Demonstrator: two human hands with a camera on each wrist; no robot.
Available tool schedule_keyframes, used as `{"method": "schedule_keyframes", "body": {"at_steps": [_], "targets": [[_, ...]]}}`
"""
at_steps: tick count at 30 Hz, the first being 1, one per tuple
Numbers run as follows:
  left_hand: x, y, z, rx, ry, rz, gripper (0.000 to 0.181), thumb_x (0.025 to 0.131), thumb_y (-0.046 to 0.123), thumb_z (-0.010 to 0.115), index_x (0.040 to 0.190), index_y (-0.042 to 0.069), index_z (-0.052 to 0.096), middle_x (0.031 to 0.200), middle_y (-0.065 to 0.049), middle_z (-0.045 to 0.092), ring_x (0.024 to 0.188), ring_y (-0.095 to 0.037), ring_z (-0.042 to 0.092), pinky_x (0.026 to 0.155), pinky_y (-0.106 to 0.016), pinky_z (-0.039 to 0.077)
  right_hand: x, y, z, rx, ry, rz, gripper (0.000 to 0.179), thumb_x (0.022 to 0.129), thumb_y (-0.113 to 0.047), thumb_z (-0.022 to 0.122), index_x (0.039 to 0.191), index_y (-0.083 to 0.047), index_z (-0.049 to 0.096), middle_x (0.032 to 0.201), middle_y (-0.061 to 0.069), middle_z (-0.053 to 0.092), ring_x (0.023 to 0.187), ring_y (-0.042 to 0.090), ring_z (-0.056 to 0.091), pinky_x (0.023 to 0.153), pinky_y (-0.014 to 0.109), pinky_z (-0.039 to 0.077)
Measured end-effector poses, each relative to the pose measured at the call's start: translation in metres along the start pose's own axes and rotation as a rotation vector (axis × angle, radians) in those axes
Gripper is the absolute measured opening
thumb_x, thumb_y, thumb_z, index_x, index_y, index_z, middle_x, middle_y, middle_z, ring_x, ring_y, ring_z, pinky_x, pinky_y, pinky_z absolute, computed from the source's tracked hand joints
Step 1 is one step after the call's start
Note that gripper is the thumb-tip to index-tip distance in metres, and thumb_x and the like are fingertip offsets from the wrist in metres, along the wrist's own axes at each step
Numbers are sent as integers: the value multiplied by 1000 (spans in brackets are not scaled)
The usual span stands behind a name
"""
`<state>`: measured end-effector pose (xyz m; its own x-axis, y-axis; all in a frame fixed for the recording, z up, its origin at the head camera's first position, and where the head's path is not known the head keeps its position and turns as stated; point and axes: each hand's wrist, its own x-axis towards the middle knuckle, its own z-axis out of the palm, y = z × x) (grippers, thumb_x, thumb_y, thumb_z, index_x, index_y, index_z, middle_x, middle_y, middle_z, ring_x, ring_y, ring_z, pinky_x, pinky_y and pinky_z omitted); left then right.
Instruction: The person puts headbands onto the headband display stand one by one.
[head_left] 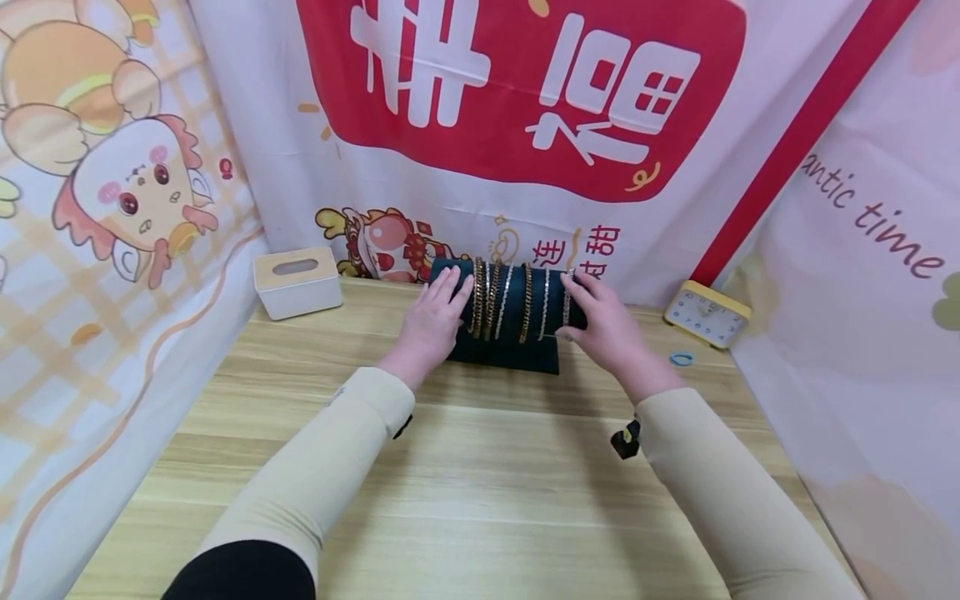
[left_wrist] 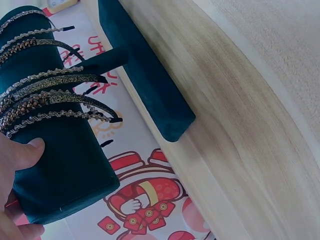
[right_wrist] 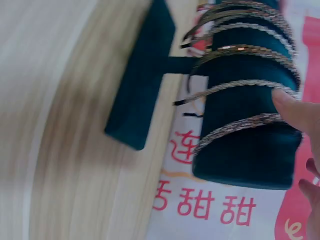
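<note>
A dark green display stand (head_left: 504, 354) stands on the table, its padded horizontal bar carrying several gold and silver headbands (left_wrist: 55, 82) with black tips. At the bar's left end my left hand (head_left: 431, 325) grips it, thumb on the near face and fingers over the top. My right hand (head_left: 613, 333) holds the right end the same way. Its thumb (right_wrist: 290, 105) lies by a thin silver headband (right_wrist: 235, 89), beside a wider sparkly headband (right_wrist: 240, 129) that is nearest that end. The tips of my right fingers are partly hidden behind the bar.
A white tissue box (head_left: 298, 287) with a wooden lid stands at the back left. Toward the back right are a yellow clock (head_left: 707, 314) and a small blue ring (head_left: 681, 359). Printed cloth (head_left: 517, 92) hangs behind the wooden table (head_left: 480, 500) and along both sides.
</note>
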<state>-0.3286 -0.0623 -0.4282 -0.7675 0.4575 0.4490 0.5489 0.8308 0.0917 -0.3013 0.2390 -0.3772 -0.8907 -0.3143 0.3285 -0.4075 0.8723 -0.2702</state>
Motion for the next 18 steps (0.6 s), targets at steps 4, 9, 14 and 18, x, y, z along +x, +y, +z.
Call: {"method": "schedule_keyframes", "body": {"at_steps": [4,9,14,18], "targets": [[0,1,-2,5,-8,-1,68,95,13,67,154,8,34,158,-19,26,147,-31,21,115,-50,24,0,7,7,-75,-25,-5,88,79,-27,85,153,-15,39,155,15,34,139,37,34,111,53,31],[0,1,-2,6,-22,-6,68,95,13,66,154,9,33,159,-19,25,147,-31,20,115,-50,24,3,9,7,-104,-8,-28,82,80,-25,85,149,-10,44,152,15,40,136,38,39,111,53,32],[-1,0,-1,8,-6,-4,68,94,12,67,154,8,34,158,-19,26,147,-31,21,114,-51,25,8,3,7,-120,-27,-68,78,82,-25,83,148,-9,45,152,14,41,137,37,38,114,53,25],[0,-1,0,8,2,8,68,95,12,67,154,8,34,158,-19,26,147,-31,20,114,-51,26,11,-2,11,-132,-47,-82,76,85,-27,80,149,-10,43,154,12,38,140,33,35,117,50,18]]}}
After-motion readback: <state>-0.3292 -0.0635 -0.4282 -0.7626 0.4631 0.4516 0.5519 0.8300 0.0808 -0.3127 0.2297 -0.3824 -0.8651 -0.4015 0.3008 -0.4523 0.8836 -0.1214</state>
